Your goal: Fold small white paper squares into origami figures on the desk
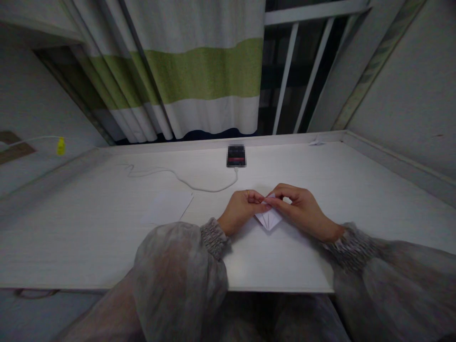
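A small piece of folded white paper [268, 220] is held just above the white table, its creased pointed corner toward me. My left hand [245, 207] pinches its left edge, thumb on top. From the right, my right hand [301, 206] grips the upper part of the same paper between thumb and index finger. The fingertips of both hands nearly meet at the top of the fold and hide part of it. Creases run down the paper to its lower tip.
Flat white sheets [167, 207] lie on the table [107, 237] to the left. Behind my hands a dark, blurred device [236, 156] has a white cable [192, 186] running left. A small folded white paper [317, 142] lies at the back right. Curtains [203, 71] hang behind.
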Demonstrator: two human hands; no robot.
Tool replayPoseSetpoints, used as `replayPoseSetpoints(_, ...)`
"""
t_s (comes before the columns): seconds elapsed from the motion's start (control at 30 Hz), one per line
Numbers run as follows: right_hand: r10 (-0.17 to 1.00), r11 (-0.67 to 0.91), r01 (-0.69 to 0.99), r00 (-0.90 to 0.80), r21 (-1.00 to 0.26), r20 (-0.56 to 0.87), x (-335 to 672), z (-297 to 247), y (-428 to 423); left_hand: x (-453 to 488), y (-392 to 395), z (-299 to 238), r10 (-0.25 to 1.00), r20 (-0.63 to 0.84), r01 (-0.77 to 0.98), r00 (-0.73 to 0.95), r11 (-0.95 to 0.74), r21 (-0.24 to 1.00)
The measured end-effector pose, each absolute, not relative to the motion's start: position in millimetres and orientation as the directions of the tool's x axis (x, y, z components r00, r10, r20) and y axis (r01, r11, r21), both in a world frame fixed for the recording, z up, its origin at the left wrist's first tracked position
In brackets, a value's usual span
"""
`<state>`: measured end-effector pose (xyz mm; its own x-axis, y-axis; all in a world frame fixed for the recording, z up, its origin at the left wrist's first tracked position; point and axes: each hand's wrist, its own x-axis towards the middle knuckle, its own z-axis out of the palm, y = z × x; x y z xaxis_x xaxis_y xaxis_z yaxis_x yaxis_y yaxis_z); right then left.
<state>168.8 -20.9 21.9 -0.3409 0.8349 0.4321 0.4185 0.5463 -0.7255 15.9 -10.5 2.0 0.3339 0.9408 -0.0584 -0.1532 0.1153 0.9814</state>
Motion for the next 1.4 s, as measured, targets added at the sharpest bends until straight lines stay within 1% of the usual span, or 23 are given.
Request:
replayPoseSetpoints(0.13,0.851,0.523,0.43,-0.313,-0.735,0.422,167.9,22.2,-21.4,15.9,-10.6,2.1,0.93,-0.044,-0.127,0.364,0.096,0.987)
replayPoseSetpoints(0.33,0.908,0.419,0.436,-0.214,-0.796,0.36,166.5,23.1,-21.5,16.4,-12.8,4.4,0.92,0.022,-0.105,0.392,0.021,0.994)
replayPoseSetpoints(0.4,0.93,0.368,0.406,-0.177,-0.837,0.323,166.2,22.2,-21.5,16.5,-13.3,4.7,0.916,0.039,-0.114,0.4,0.007,0.993)
replayPoseSetpoints(0.5,0.964,0.264,0.318,-0.118,-0.911,0.238,165.6,19.7,-20.7,15.7,-13.9,4.8,0.905,0.05,-0.133,0.423,0.007,0.991)
replayPoseSetpoints(0.63,0.989,0.135,0.199,-0.081,-0.971,0.121,164.3,18.4,-18.7,13.0,-13.4,4.8,0.899,0.004,-0.069,0.438,0.029,0.997)
replayPoseSetpoints(0.83,0.987,0.138,0.142,-0.101,-0.98,0.124,164.0,19.0,-17.3,10.7,-12.3,4.6,0.911,-0.003,-0.032,0.413,0.018,0.999)
replayPoseSetpoints(1.07,0.996,0.035,0.059,-0.079,-0.998,0.03,163.3,19.9,-19.1,9.8,-11.9,4.9,0.902,0.033,-0.004,0.431,-0.035,0.999)
replayPoseSetpoints(1.2,0.997,-0.016,-0.011,-0.082,-1.0,-0.015,163.8,21.1,-17.8,10.1,-12.9,3.5,0.9,0.004,-0.065,0.436,0.027,0.998)
replayPoseSetpoints(1.4,1.0,-0.01,-0.02,-0.008,-1.0,-0.01,164.6,18.3,-14.9,11.6,-14.4,2.4,0.903,-0.097,-0.117,0.418,0.159,0.98)
